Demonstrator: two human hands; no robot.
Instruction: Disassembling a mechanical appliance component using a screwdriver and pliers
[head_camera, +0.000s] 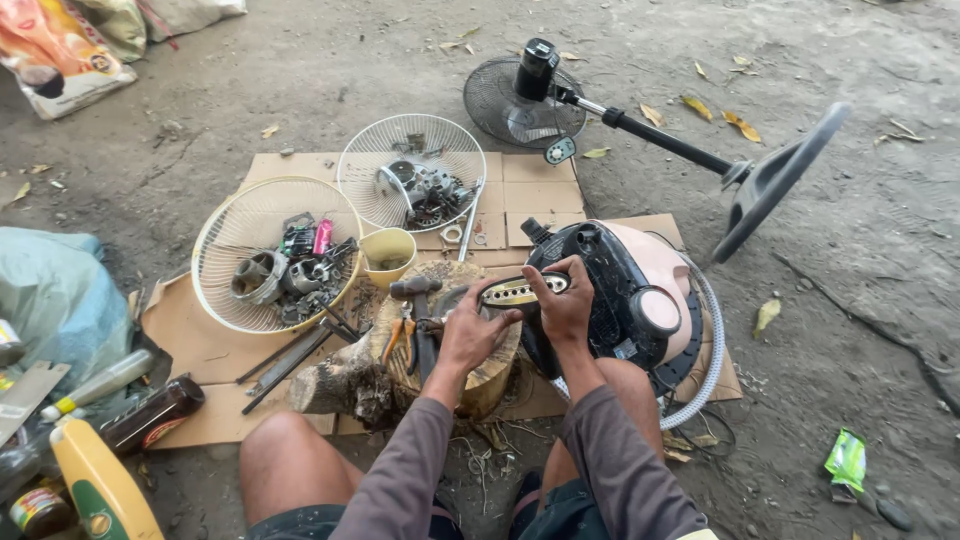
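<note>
Head view: both hands meet over a stump (470, 370) set on cardboard (200, 340). Left hand (470, 335) and right hand (565, 305) are both closed on a small dark panel (520, 290) with pale slots, held between them just above the stump top, touching the black fan housing (610, 295) at its right edge. Panel looks like thin moulded plastic: light, stiff, likely brittle at the slots, so the solid ends are the place to pinch, as the fingers do. Whether it is loose from the housing or clipped in, cannot tell; the thumbs hide the joint. Housing is bulkier, probably heavy with a motor, and rests against the right knee. Pliers (400, 335) and a hammer (415, 290) lie on the stump beside the left hand. Two grilles (225, 225) hold loose parts; a yellow cup (388, 255) stands between them. A fan stand (700, 155) lies well apart.
</note>
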